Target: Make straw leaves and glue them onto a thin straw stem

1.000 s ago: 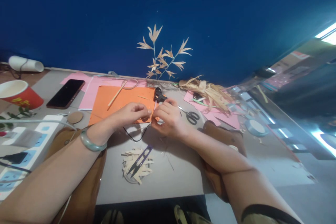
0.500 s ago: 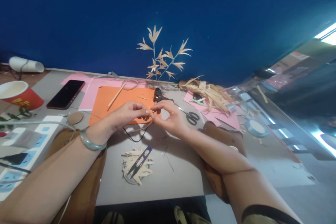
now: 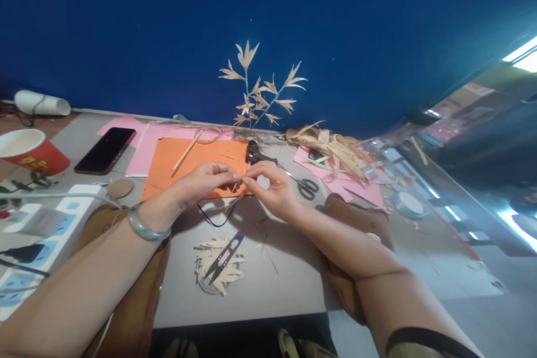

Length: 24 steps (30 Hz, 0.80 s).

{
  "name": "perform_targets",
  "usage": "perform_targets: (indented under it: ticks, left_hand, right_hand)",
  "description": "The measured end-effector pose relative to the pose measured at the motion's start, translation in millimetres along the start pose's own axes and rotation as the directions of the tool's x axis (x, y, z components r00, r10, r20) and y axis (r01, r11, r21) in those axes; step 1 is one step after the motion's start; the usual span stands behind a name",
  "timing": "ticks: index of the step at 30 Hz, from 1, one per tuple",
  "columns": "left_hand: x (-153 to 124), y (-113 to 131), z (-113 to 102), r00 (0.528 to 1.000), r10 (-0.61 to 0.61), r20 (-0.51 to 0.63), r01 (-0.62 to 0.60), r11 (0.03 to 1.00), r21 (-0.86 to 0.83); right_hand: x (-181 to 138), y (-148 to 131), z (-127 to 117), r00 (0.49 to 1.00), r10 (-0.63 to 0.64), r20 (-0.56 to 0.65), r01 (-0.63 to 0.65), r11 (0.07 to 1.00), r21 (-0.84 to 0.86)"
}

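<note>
My left hand (image 3: pixel 205 180) and my right hand (image 3: pixel 272 190) meet fingertip to fingertip over the near edge of an orange sheet (image 3: pixel 195 159). Both pinch something thin and small between thumb and forefinger; I cannot make out what it is. A thin black wire (image 3: pixel 218 218) hangs in a loop below the pinch and rests on the grey table (image 3: pixel 260 285). Black thread snips (image 3: pixel 224 257) lie on a small pile of pale straw strips (image 3: pixel 210 274) nearer to me. A jade bangle (image 3: pixel 146 229) circles my left wrist.
Black pliers (image 3: pixel 254 152) and scissors (image 3: pixel 308 185) lie just beyond my hands. A dried-straw sprig (image 3: pixel 258 92) stands against the blue wall, loose straw (image 3: pixel 335 148) to its right. At left are a phone (image 3: pixel 104 149), a red paper cup (image 3: pixel 29 151), a power strip (image 3: pixel 37 235). Tape roll (image 3: pixel 406 204) at right.
My right hand has uncurled from a fist-like grip into a fingertip pinch and turned palm-up a little, its fingertips now meeting the left hand's. The left hand has barely moved.
</note>
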<state>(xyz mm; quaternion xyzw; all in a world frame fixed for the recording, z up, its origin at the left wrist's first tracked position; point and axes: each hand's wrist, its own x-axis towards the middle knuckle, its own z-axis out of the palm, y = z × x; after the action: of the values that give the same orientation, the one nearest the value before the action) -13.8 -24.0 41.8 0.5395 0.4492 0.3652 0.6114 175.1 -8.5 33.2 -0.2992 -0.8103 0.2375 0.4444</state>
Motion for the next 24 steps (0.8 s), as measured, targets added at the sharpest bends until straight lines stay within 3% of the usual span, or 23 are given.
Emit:
perform_targets:
  ticks: [13, 24]
  left_hand:
    - [-6.9, 12.5, 7.5, 0.991, -0.135, 0.008, 0.135, 0.977, -0.164]
    - [-1.7, 3.3, 3.7, 0.997, 0.001, -0.078, -0.008, 0.996, -0.09]
  right_hand:
    - [-1.4, -0.9, 1.4, 0.994, -0.105, -0.03, 0.104, 0.994, -0.029]
    - [0.2, 1.9, -1.0, 0.995, -0.099, -0.035, 0.098, 0.995, -0.026]
